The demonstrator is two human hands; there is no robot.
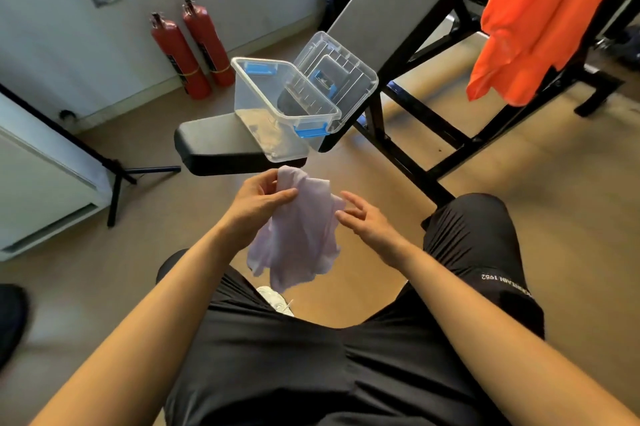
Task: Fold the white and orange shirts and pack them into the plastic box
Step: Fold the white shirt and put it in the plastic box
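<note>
Head view: left hand [258,198] pinches the bunched white shirt [298,245] at centre, right hand [367,223] spread open just beside it. Plastic box [263,103] looks empty on the surface [214,145] at twelve o'clock; orange shirt [540,20] hangs at two o'clock. Nothing appears folded or packed yet.

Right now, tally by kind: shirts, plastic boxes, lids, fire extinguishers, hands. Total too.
Shirts: 2, white shirt and orange shirt
Plastic box: 1
Lid: 1
Fire extinguishers: 2
Hands: 2, left hand gripping the white shirt, right hand open
Total: 8
</note>
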